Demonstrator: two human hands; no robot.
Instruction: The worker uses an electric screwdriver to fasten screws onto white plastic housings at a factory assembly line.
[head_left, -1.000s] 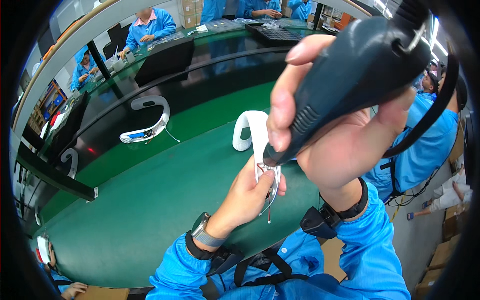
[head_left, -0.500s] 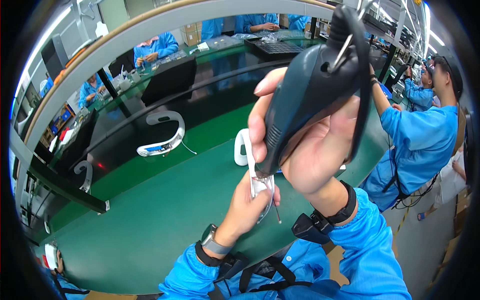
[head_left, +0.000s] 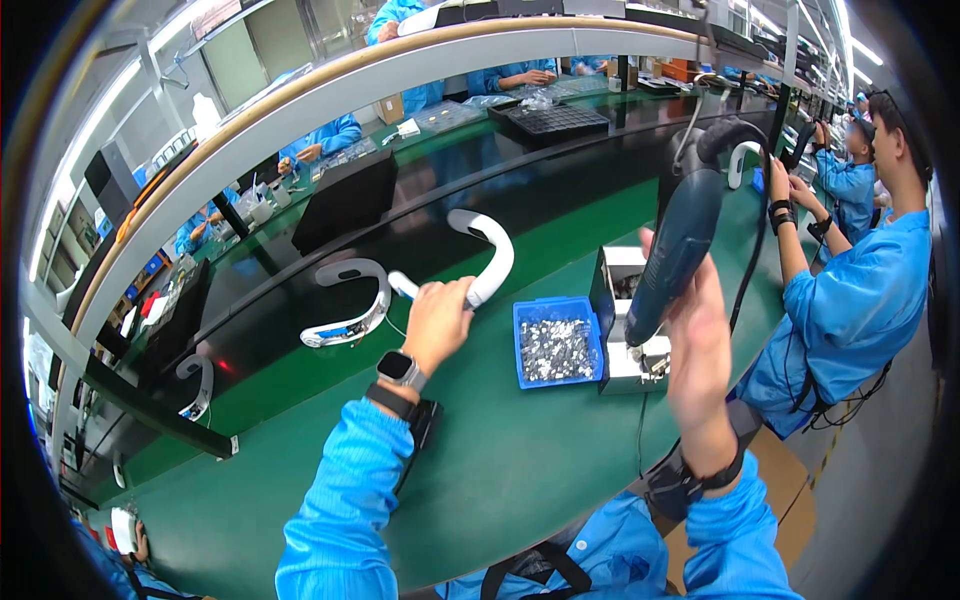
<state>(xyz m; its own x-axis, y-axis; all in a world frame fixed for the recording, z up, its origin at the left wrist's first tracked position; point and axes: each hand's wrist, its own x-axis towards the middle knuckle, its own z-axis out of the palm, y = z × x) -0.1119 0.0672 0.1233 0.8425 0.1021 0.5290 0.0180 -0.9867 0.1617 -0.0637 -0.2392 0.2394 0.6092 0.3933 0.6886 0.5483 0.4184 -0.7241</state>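
Observation:
My left hand (head_left: 440,318) is closed on a white C-shaped neckband (head_left: 497,255), holding it over the far side of the bench by the black strip. To the right, a dark electric screwdriver (head_left: 682,235) hangs tip down from a hook and cable. My right hand (head_left: 697,325), slightly blurred, is at its lower part with loosened, stretched fingers, partly behind the tool. Left of my left hand lies another white neckband (head_left: 350,305) with its blue inner part showing and a thin wire.
A blue tray (head_left: 560,382) of small parts stands beside a parts box (head_left: 622,384) on the green bench (head_left: 500,470). Another neckband (head_left: 197,388) lies behind the frame post at left. A co-worker (head_left: 860,270) stands at right; others sit across the bench.
My left hand has carried the neckband away from the screwdriver, forward and left. The screwdriver has moved back from close in front, and my right hand's grip has loosened.

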